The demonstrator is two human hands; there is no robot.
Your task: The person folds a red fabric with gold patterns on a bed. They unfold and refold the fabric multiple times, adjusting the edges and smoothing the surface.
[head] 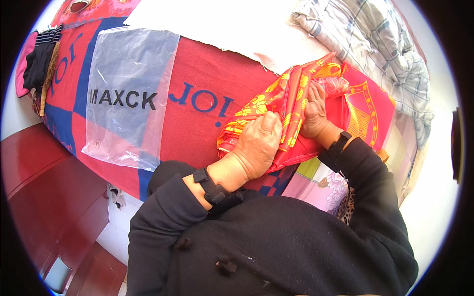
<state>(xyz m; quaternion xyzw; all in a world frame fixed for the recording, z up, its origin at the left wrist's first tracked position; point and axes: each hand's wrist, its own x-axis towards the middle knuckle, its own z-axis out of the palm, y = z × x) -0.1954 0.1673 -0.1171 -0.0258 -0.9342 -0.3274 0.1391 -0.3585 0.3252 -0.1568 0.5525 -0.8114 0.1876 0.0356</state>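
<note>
A red, shiny cloth with yellow printed patterns [294, 111] lies bunched and partly folded in front of me. My left hand [259, 142] is closed in a fist on its near left edge. On the other side of a raised fold, my right hand [314, 109] grips the cloth, with its fingertips partly hidden among the layers. To the right, a flatter part of the cloth [366, 107] spreads out, showing a yellow bordered design. Both wrists wear black straps.
A clear plastic bag [126, 107] bearing printing lies flat on the red and blue blanket [200, 92]. Beyond is a white sheet [226, 22]. A checked quilt [385, 48] is heaped at far right. Dark clothing [39, 66] and a brush [49, 81] lie at far left.
</note>
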